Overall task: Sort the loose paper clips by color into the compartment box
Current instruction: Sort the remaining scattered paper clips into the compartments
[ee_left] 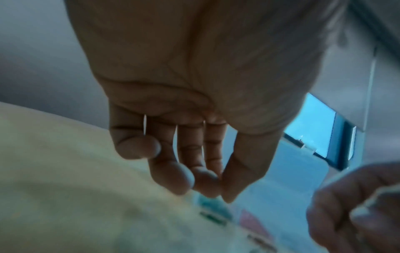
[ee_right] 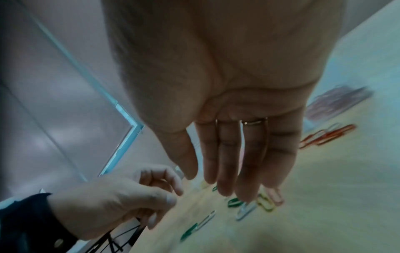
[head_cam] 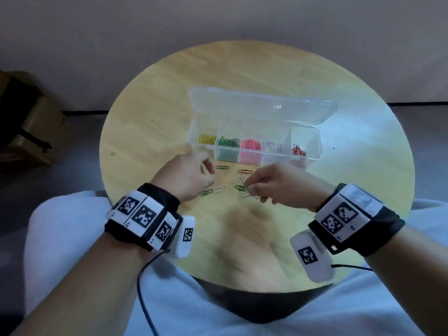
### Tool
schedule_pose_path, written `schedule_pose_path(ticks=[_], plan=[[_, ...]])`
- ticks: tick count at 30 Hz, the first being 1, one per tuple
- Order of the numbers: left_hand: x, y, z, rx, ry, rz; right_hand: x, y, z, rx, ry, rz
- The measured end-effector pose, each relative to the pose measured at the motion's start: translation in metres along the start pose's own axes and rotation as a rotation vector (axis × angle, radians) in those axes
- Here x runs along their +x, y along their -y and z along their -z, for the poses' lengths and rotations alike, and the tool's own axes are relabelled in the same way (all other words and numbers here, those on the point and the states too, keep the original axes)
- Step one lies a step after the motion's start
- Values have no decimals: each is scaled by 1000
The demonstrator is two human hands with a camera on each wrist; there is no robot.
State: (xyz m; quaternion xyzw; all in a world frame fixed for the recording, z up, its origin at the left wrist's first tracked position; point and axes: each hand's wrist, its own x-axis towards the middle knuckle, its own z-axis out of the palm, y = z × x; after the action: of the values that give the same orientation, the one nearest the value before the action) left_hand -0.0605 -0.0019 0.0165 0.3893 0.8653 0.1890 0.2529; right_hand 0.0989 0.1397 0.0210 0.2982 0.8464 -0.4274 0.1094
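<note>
A clear compartment box [head_cam: 314, 141] stands open on the round wooden table [head_cam: 155, 98], holding yellow, green, pink, pale and red clips in separate sections. Loose clips lie in front of it: a green clip [head_cam: 222, 167], a red clip [head_cam: 244, 171] and white clips [head_cam: 219, 189]. My left hand [head_cam: 206, 170] hovers left of them with loosely curled fingers [ee_left: 173, 176], and nothing shows in it. My right hand [head_cam: 249, 187] reaches down with straight fingers [ee_right: 244, 171]; their tips are right over a green clip [ee_right: 234, 202] and a white clip [ee_right: 245, 211].
The box lid [head_cam: 261, 105] lies folded back behind the compartments. A cardboard box [head_cam: 31, 122] stands on the floor at the left. My lap in light clothing presses against the table's near edge, and a cable [head_cam: 145, 275] hangs from the left wrist.
</note>
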Motion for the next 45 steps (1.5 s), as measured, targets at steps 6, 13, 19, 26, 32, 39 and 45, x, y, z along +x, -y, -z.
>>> schedule_pose_path(ticks=[6, 13, 19, 26, 32, 39, 45], plan=[[-2, 13, -13, -36, 123, 23, 29, 32, -24, -391, -205, 113], [2, 8, -19, 87, 127, -52, 58, 50, -36, -689, -165, 211], [1, 10, -22, 99, 100, -54, 59, 54, -36, -819, -128, 246], [0, 5, -22, 111, 100, -42, 58, 51, -40, -756, -124, 180], [-3, 8, -15, 83, 92, 20, 41, 45, -43, -327, -305, 241], [-8, 4, -5, -112, -17, -32, 6, 5, -29, 923, -191, -163], [-6, -16, -19, -152, 21, -124, -8, -31, -12, 957, -269, -212]])
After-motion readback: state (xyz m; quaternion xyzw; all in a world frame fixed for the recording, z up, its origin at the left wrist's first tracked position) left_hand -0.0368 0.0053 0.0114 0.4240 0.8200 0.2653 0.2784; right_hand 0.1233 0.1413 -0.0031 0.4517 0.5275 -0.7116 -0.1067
